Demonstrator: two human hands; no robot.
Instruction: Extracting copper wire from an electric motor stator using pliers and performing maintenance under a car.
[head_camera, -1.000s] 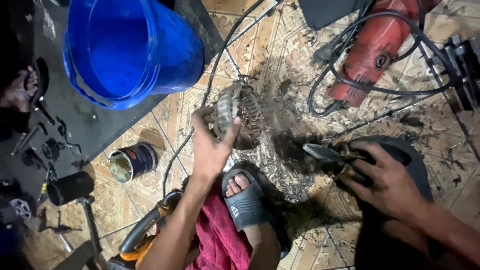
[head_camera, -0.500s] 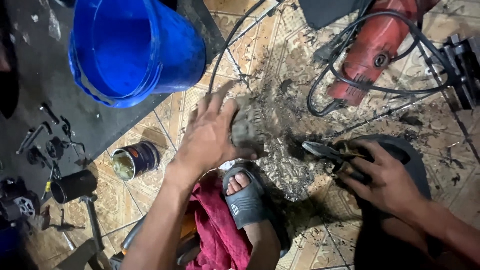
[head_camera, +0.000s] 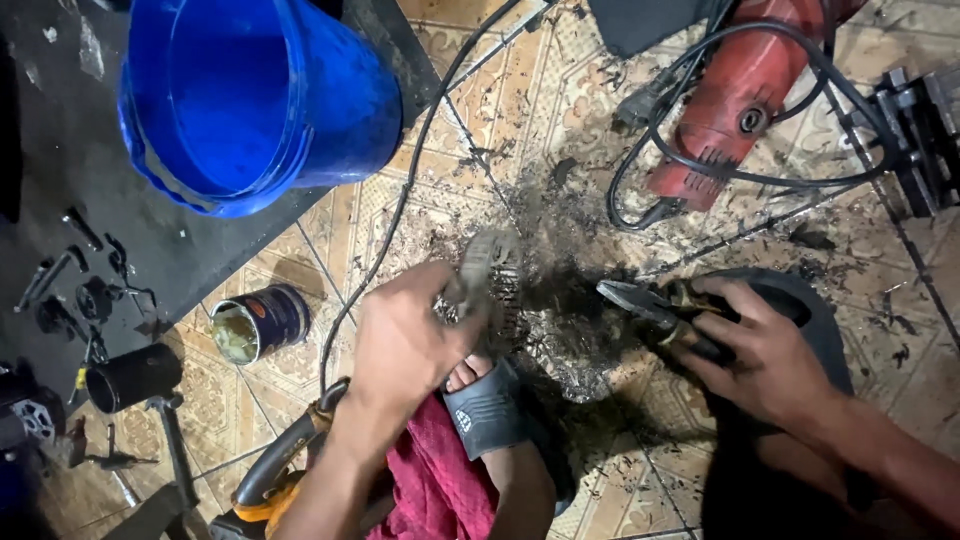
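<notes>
While the head view looked straight down at the tiled floor (head_camera: 420, 200), the left hand (head_camera: 405, 345) sat just below picture centre, its fingers (head_camera: 440, 290) clamped on a grimy metal part (head_camera: 490, 275) that was motion-blurred. That part lay at about 12 o'clock from the hand, just over a patch of dark greasy debris (head_camera: 570, 330) and close above a sandalled foot (head_camera: 485, 405).

Risk, judged: the part looked oily, so the grip could slip and drop it onto the toes directly beneath. Loose filings could also scatter toward the open tin of grease (head_camera: 255, 325) at 9 o'clock.

Right hand (head_camera: 760, 355) at 3 o'clock from the part, fingers closed round the handles of a pair of pliers (head_camera: 650, 310); the tips pointed to 9 o'clock, toward the part but apart from it. Judged risk: the tips could catch the left fingers if the two met over the blur.

Pose: left forearm entered from 6 o'clock, wrist bent forward, knuckles up. Right forearm entered from 4 o'clock, palm down over a dark sandal (head_camera: 800, 300).

Surroundings: blue bucket (head_camera: 260, 100) at 11 o'clock, red power tool (head_camera: 735, 95) with looped cable at 1 o'clock, red cloth (head_camera: 435, 480) at 6 o'clock.
</notes>
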